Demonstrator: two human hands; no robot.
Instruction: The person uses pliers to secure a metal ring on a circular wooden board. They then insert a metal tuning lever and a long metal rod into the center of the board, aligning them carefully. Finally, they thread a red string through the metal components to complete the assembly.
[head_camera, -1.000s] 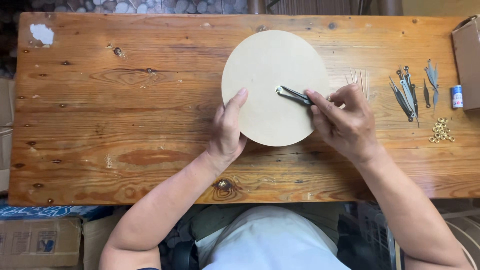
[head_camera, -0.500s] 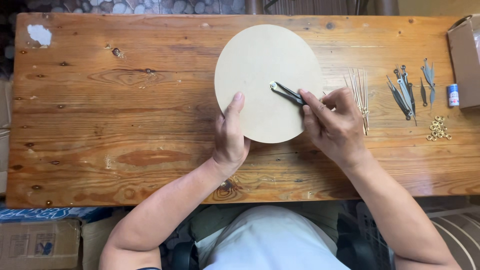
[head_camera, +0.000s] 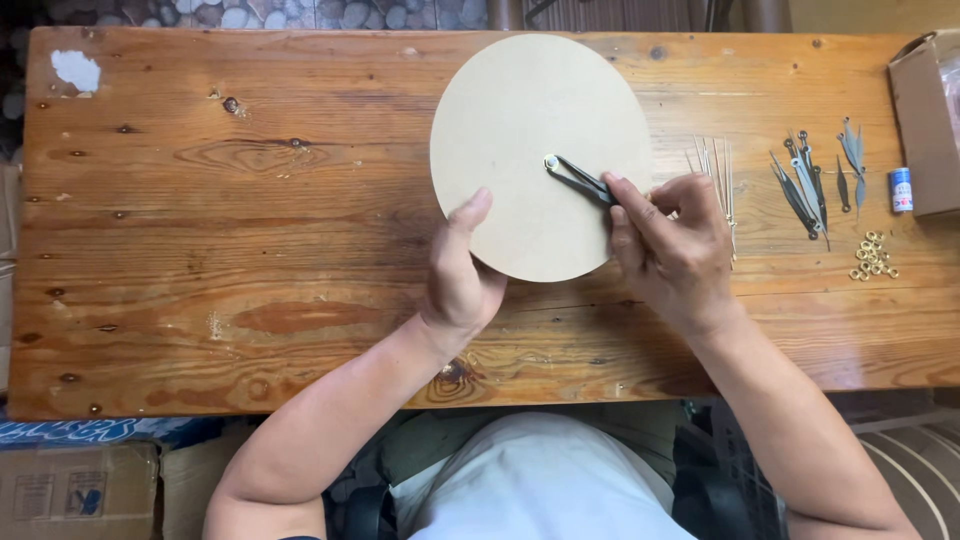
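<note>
On the round wooden disc: right hand pinches black pliers at the centre fitting; left hand lies flat on the disc's edge, holding nothing; clock hands beside the disc unfitted.

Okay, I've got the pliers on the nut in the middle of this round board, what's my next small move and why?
Probably turn the pliers a little with your right hand: their tips sit on the centre nut, and your left hand pins the round board.

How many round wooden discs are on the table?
1. The pale round disc lies on the wooden table, top centre, the left hand pressing its lower edge. None seems hidden.
</note>
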